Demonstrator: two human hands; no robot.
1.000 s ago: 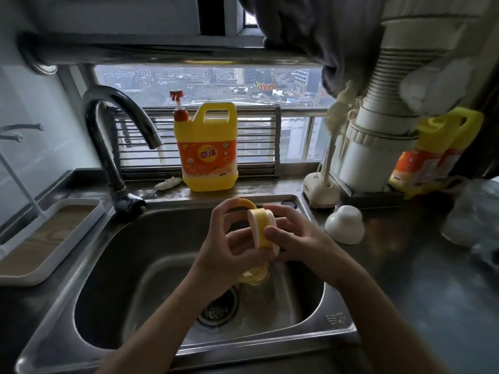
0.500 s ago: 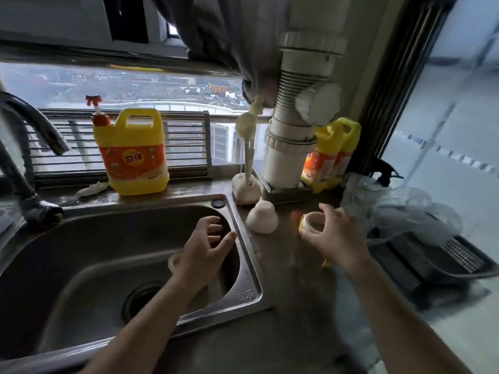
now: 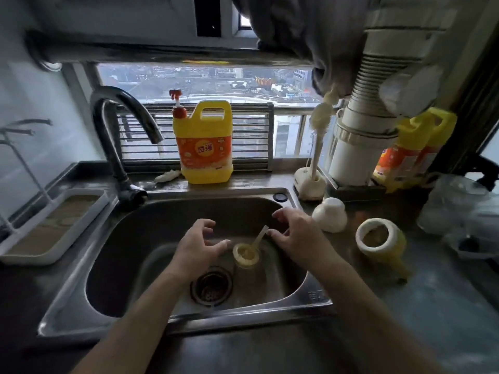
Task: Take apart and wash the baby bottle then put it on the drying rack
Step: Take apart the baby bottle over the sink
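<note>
The clear bottle body stands upright in the steel sink, yellowish at its mouth, with a pale straw leaning out of it toward the right. My left hand hovers just left of the bottle, fingers spread and loosely curved, holding nothing. My right hand hovers just right of it, fingertips close to the straw's top; whether they touch it is unclear. The yellow screw collar with its white rim lies on the counter to the right. A white cap sits behind it.
The tap arches over the sink's left side. A yellow detergent jug stands on the back ledge, a bottle brush in its stand to the right. A white drying tray lies at left, plastic bags at far right.
My view swung back from the right counter to the sink. My right hand left the collar on the counter and came back over the sink; both hands now flank the bottle.
</note>
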